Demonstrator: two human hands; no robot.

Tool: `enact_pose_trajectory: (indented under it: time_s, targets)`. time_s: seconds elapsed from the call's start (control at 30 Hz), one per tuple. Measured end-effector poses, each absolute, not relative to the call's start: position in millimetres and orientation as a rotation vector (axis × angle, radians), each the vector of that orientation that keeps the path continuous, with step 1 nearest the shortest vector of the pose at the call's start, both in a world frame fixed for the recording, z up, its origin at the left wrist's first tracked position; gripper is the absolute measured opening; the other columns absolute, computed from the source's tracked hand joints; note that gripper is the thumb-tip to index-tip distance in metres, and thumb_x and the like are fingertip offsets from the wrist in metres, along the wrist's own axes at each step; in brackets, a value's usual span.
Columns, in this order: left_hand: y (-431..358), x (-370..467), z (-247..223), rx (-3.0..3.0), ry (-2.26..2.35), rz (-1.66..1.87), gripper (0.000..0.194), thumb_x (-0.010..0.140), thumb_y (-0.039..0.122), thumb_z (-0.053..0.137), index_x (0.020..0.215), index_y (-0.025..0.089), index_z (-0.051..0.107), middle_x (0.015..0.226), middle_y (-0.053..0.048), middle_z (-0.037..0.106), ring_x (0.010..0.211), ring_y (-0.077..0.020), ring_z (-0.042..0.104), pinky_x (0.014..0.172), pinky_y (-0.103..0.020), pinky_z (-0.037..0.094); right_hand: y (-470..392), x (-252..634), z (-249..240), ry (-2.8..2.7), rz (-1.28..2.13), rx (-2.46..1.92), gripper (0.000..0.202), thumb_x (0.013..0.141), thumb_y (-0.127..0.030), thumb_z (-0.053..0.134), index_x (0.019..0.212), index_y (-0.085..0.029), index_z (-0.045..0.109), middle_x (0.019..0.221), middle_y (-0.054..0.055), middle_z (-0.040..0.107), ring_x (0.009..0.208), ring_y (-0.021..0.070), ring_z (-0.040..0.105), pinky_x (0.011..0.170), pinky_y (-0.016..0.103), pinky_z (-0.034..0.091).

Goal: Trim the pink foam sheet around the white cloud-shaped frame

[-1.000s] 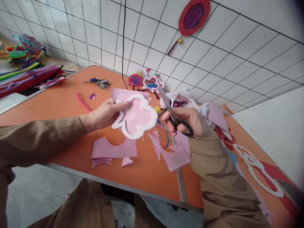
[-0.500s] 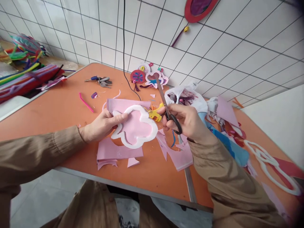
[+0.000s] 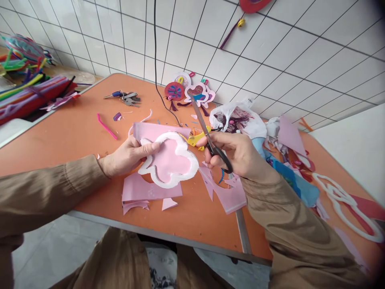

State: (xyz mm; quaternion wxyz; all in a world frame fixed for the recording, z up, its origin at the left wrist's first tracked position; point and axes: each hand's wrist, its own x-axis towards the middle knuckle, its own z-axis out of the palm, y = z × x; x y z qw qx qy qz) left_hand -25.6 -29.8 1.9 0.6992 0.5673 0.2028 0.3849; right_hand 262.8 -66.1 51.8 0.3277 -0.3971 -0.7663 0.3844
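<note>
My left hand (image 3: 126,157) grips the left edge of a cloud-shaped piece (image 3: 177,159), its thumb on top. The piece has a pink middle and a raised white border, and is held above the table. My right hand (image 3: 237,154) holds scissors (image 3: 214,149) by their black handles, blades pointing up and away, just right of the piece. Behind the piece lie a pink sheet (image 3: 162,129) and a yellow tool (image 3: 197,139). Pink scraps (image 3: 150,188) lie nearer me, and a cut pink sheet (image 3: 230,196) is below my right hand.
Keys (image 3: 129,98) and a pink stick (image 3: 106,127) lie on the orange table (image 3: 90,192). Finished-looking ornaments (image 3: 195,93) lean by the tiled wall, near a white plastic bag (image 3: 252,122). White loops (image 3: 345,200) are at the right, colourful pipe cleaners (image 3: 33,94) at the left.
The camera view has shifted slightly. Both hands keep their holds on the cloud-shaped piece and the scissors, with barely any movement between them.
</note>
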Motion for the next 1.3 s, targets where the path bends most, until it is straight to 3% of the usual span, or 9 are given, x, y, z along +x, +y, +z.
enact_pose_trajectory:
  time_s: [0.23,0.4,0.57,0.73,0.87,1.1,1.3]
  targets:
    - [-28.5,-24.7,-6.3,1.167,0.515,0.847,0.050,0.072,0.057,0.100,0.067,0.013,0.077,0.056,-0.003,0.068,0.050,-0.0115,0.060,0.047,-0.019,0.050,-68.8,254.5,52.8,-1.987,0.974,-1.113,0.018,0.085,-0.032,0.081,0.101,-0.026,0.076,0.073,-0.001,0.070,0.061,0.0169,0.067,0.067,0.035,0.059]
    - [-25.9,-27.7,-6.0,1.199,0.494,0.771,0.062,0.077,0.061,0.096,0.050,0.013,0.068,0.044,-0.004,0.059,0.043,-0.0124,0.057,0.043,-0.022,0.048,-67.2,256.5,51.5,-2.057,0.999,-1.078,0.025,0.084,-0.035,0.083,0.105,-0.025,0.076,0.067,-0.002,0.067,0.060,0.0180,0.066,0.067,0.036,0.058]
    - [-24.1,-29.9,-7.3,1.153,0.491,0.739,0.055,0.075,0.059,0.098,0.055,0.014,0.074,0.050,-0.005,0.064,0.045,-0.0136,0.059,0.043,-0.023,0.049,-68.5,254.1,52.5,-2.051,1.024,-1.092,0.028,0.081,-0.034,0.084,0.106,-0.023,0.075,0.069,-0.002,0.067,0.061,0.0177,0.066,0.066,0.035,0.058]
    - [-21.3,-32.1,-9.5,1.117,0.477,0.711,0.057,0.077,0.055,0.097,0.051,0.014,0.069,0.045,-0.003,0.058,0.040,-0.0111,0.054,0.039,-0.021,0.046,-66.9,258.4,50.1,-1.994,1.088,-1.092,0.028,0.084,-0.035,0.083,0.109,-0.022,0.076,0.069,-0.002,0.067,0.059,0.0156,0.063,0.060,0.032,0.054]
    - [-14.5,-35.3,-5.1,1.104,0.403,0.600,0.050,0.077,0.053,0.098,0.059,0.013,0.075,0.042,-0.002,0.058,0.035,-0.0099,0.052,0.036,-0.018,0.044,-62.8,266.1,46.2,-2.123,1.198,-0.918,0.033,0.083,-0.038,0.089,0.110,-0.022,0.077,0.068,-0.002,0.067,0.057,0.0150,0.060,0.057,0.031,0.055]
    - [-9.3,-35.0,-1.5,1.041,0.453,0.831,0.042,0.069,0.046,0.104,0.066,0.012,0.078,0.055,-0.005,0.069,0.045,-0.0134,0.063,0.045,-0.020,0.056,-69.5,265.2,50.6,-2.144,1.035,-0.983,0.032,0.087,-0.044,0.085,0.111,-0.026,0.076,0.069,-0.001,0.068,0.058,0.0181,0.063,0.063,0.036,0.060]
    - [-9.5,-37.9,2.1,1.012,0.519,0.887,0.049,0.062,0.048,0.107,0.059,0.011,0.075,0.050,-0.003,0.064,0.040,-0.0106,0.056,0.036,-0.018,0.046,-64.4,269.1,46.3,-2.150,0.834,-1.056,0.036,0.088,-0.056,0.082,0.108,-0.026,0.078,0.066,0.000,0.066,0.056,0.0183,0.058,0.060,0.038,0.058]
